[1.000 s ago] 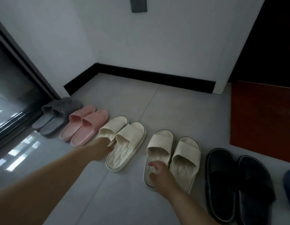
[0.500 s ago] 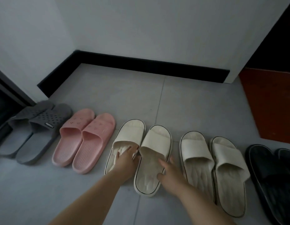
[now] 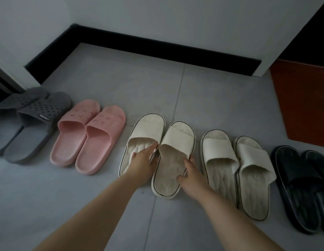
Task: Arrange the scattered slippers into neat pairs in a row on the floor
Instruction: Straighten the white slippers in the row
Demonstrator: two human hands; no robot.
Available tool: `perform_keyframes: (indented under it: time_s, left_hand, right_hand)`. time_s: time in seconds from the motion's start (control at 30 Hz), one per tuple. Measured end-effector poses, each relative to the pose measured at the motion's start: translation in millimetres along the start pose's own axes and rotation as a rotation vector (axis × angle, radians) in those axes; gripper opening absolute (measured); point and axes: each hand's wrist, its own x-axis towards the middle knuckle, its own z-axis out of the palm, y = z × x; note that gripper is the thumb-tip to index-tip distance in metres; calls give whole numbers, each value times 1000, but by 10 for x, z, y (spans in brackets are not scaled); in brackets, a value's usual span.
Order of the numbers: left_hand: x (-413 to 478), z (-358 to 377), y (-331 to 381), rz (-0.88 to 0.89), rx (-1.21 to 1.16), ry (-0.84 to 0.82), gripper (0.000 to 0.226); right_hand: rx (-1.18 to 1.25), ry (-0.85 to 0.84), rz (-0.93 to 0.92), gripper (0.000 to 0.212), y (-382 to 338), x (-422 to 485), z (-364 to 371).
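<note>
Five pairs of slippers stand in a row on the grey tile floor. From the left: a grey pair [image 3: 32,120], a pink pair [image 3: 88,134], a cream pair with dark trim, a second cream pair [image 3: 235,169], and a black pair [image 3: 302,187]. My left hand [image 3: 142,164] rests on the insole of the left cream slipper [image 3: 148,127], fingers against its inner edge. My right hand [image 3: 191,175] grips the right edge of the right cream slipper [image 3: 177,140], thumb on its insole. These two slippers touch at the strap and splay apart slightly.
A white wall with a black baseboard [image 3: 157,49] runs behind the row. A red-brown mat [image 3: 302,98] lies at the right, near the black pair. A dark door frame [image 3: 1,80] stands at the far left beside the grey pair.
My right hand left the second cream pair and came onto the right slipper of the first cream pair. Both hands now hold that pair, and the view has shifted closer.
</note>
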Motion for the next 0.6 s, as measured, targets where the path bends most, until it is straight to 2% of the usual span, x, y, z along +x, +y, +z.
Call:
perform_keyframes:
  time_s: [0.17, 0.3, 0.37, 0.47, 0.53, 0.6]
  left_hand:
    - [-18, -157, -252, 46, -74, -122, 57]
    - [-53, -270, -358, 89, -145, -61, 43]
    - [-42, -422, -408, 94, -139, 87, 35]
    - [31, -810, -616, 43, -49, 464, 35]
    - [112, -1124, -836, -67, 3, 643, 42]
    - [178, -1411, -1089, -264, 12, 662, 54]
  right_hand:
    - [3, 15, 19, 68, 27, 5, 4]
    - [-51, 52, 19, 63, -26, -25, 6]
    - [-144, 147, -16, 59, -122, -82, 81]
    - [-255, 265, -193, 60, -460, -151, 289]
    - [-273, 153, -371, 64, -769, -100, 439]
    - [-288, -1, -439, 69, -1087, 28, 578]
